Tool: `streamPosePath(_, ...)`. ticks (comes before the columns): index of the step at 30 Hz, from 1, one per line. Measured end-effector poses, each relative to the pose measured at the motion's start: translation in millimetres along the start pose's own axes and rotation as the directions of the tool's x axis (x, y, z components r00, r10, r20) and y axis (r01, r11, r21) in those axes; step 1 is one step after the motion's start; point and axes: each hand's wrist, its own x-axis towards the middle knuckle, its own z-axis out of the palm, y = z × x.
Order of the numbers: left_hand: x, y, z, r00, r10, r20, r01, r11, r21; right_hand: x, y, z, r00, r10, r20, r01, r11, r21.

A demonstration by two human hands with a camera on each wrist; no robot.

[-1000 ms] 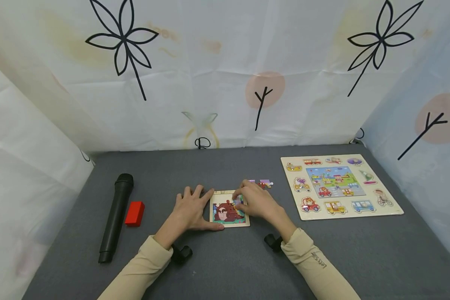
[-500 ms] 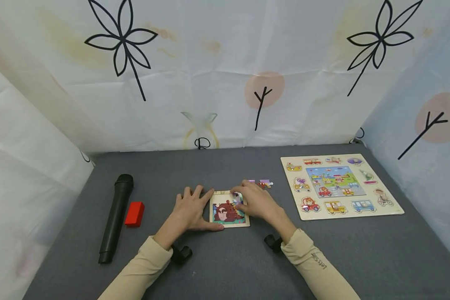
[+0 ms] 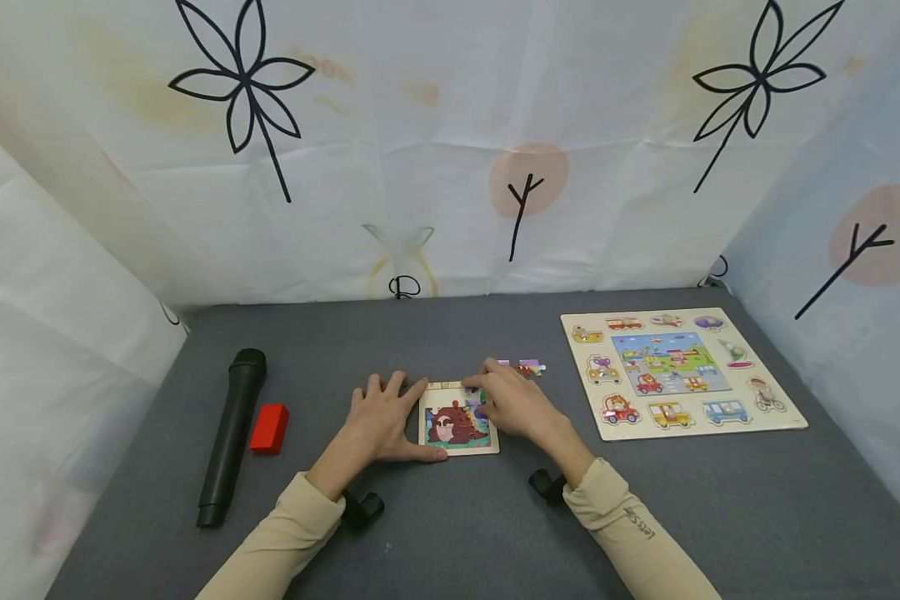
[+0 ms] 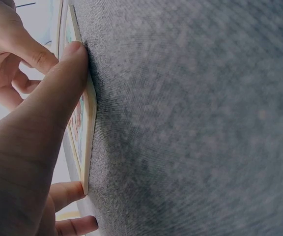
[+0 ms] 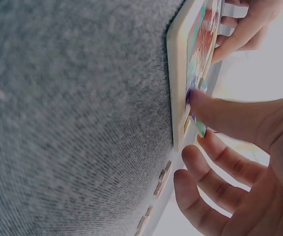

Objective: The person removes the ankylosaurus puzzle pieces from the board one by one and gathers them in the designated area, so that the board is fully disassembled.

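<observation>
A small wooden jigsaw puzzle in a pale frame lies on the dark table between my hands. It shows a brown animal picture. My left hand spreads along its left side, thumb on the near edge and a fingertip touching the far-left corner. Over its upper right part, my right hand pinches a puzzle piece between thumb and index finger. That piece is tilted against the puzzle in the right wrist view, and the hand mostly hides it in the head view. Loose pieces lie just beyond the right hand.
A large wooden vehicle puzzle board lies at the right. To the left are a black microphone and a red block. Patterned white cloth borders the table behind and at the sides.
My right fingers have shifted slightly over the puzzle's upper right part, turning the pinched piece. The left hand and the frame stay in place.
</observation>
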Motion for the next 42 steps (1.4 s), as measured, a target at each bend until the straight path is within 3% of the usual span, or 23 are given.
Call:
streamPosePath(23,-0.5,0.7,-0.4,1.000,0.000,0.004,0.000,1.000,0.007,-1.8,9.0,-6.2,0.996,-0.069,-0.060,0.069,0.998,0.005)
streamPosePath(42,-1.9,-0.2,-0.9,1.000,0.007,-0.001,-0.007,1.000,-0.022,-5.6,60.0,-43.0,0.999,0.017,-0.032,-0.018,1.000,-0.022)
